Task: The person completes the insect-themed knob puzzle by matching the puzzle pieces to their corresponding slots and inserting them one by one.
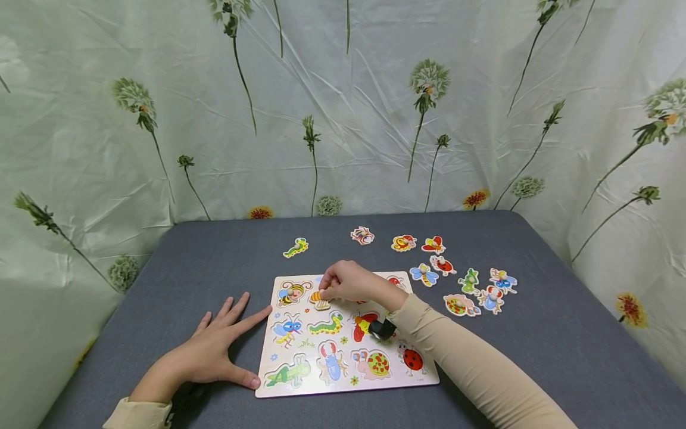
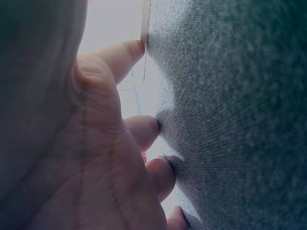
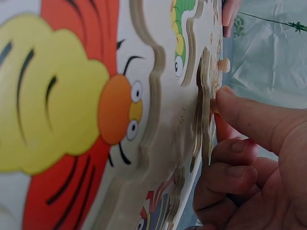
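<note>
A wooden peg puzzle board [image 1: 343, 388] with insect pictures lies on the table. My right hand [image 1: 348, 282] pinches the small knob of an orange-and-white striped puzzle piece [image 1: 320, 301] between thumb and fingers, over the top row's second spot. Seen edge-on in the right wrist view, the striped piece [image 3: 206, 112] stands slightly off the board; whether it touches the recess is unclear. A knobbed bee piece [image 1: 292, 294] sits in the top left recess. My left hand [image 1: 217, 351] lies with spread fingers on the table, its thumb and index finger [image 2: 127, 55] touching the board's left edge.
Loose knobbed pieces lie behind and right of the board: a caterpillar [image 1: 296, 247], a spider [image 1: 362, 235], a dragonfly [image 1: 423, 274], a ladybug [image 1: 442, 265], a snail [image 1: 461, 305] and several others. A flower-patterned curtain [image 1: 364, 149] hangs behind the dark grey table [image 1: 214, 256].
</note>
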A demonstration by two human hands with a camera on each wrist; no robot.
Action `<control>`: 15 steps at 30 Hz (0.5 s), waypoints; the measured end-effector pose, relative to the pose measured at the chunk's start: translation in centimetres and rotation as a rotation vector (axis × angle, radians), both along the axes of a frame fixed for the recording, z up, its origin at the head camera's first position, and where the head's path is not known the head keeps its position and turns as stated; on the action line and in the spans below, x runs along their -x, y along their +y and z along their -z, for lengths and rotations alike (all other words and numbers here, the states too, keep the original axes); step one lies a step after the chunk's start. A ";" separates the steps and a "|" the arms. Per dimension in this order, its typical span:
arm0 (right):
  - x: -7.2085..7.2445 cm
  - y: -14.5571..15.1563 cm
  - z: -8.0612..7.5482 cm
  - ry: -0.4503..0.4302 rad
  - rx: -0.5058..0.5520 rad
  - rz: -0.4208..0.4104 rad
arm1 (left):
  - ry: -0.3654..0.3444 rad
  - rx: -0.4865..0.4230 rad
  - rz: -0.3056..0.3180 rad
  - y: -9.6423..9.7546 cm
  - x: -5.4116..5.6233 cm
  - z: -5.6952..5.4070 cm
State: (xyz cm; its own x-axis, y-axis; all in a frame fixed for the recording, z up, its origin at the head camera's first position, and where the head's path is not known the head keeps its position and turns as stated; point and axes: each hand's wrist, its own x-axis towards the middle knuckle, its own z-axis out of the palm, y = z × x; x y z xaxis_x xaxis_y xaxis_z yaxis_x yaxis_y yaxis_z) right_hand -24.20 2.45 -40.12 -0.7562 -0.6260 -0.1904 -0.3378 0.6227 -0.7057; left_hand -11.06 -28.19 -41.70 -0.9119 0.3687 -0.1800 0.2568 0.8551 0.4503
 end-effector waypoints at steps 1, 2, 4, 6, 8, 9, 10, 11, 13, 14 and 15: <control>0.0 0.0 0.0 0.002 -0.003 -0.002 | -0.002 0.001 -0.001 0.0 0.0 0.0; 0.0 0.0 0.0 0.003 -0.004 -0.004 | -0.005 0.002 -0.003 0.0 0.0 0.0; 0.0 0.0 0.0 0.002 -0.006 -0.006 | -0.009 0.006 -0.006 0.1 0.0 0.0; -0.1 0.0 0.0 0.001 -0.009 -0.006 | -0.007 0.013 -0.006 0.1 0.0 0.0; -0.1 -0.1 0.0 -0.001 -0.011 -0.005 | -0.004 0.022 -0.007 0.1 0.1 0.0; -0.1 -0.1 0.0 -0.001 -0.013 -0.005 | -0.001 0.027 -0.006 0.1 0.1 0.0; -0.1 -0.1 0.0 -0.001 -0.015 -0.003 | 0.000 0.030 -0.005 0.1 0.1 0.0; -0.2 -0.1 0.0 0.002 -0.018 -0.003 | 0.003 0.034 -0.005 0.1 0.1 0.0; -0.2 -0.2 -0.1 0.007 -0.021 -0.003 | 0.003 0.036 -0.005 0.1 0.1 0.0; -0.2 -0.2 -0.1 0.010 -0.023 -0.002 | 0.002 0.037 -0.006 0.1 0.1 0.0; -0.2 -0.2 -0.1 0.012 -0.025 -0.003 | 0.001 0.036 -0.007 0.1 0.1 0.0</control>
